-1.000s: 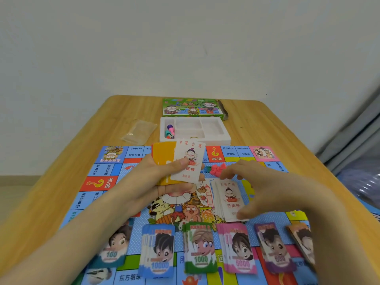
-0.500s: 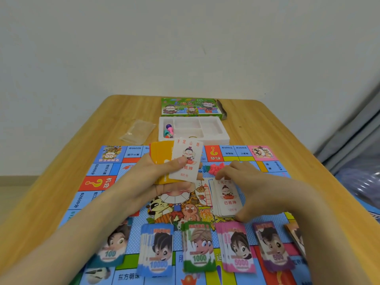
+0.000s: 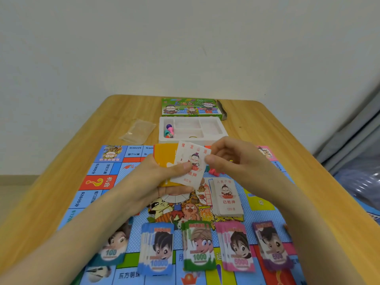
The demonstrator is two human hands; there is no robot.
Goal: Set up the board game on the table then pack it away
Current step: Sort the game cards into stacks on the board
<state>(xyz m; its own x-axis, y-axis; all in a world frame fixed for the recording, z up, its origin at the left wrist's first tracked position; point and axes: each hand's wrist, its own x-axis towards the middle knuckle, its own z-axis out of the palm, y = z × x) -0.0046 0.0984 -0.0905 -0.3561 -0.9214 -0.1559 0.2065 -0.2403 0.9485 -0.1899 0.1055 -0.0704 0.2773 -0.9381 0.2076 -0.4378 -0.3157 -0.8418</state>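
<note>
The board [image 3: 135, 235] was blue with white dots, bordered by blue, red and yellow squares. The top card [image 3: 191, 163] was white with red print; the rear cards [image 3: 164, 155] were orange-yellow. The 100 notes [image 3: 112, 249] were teal, the 10000 notes [image 3: 158, 249] blue, the 1000 notes [image 3: 198, 247] green, the 5000 notes [image 3: 236, 249] pink, the 500 notes [image 3: 271, 247] purple. The tray [image 3: 213, 138] was white, the box [image 3: 191, 109] green.

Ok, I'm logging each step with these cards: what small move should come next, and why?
Probably the right hand draws the top card off the stack held in the left hand and lays it on the pile on the board. Its thumb and finger pinch that card's edge, and the pile shows the same white face.
</note>
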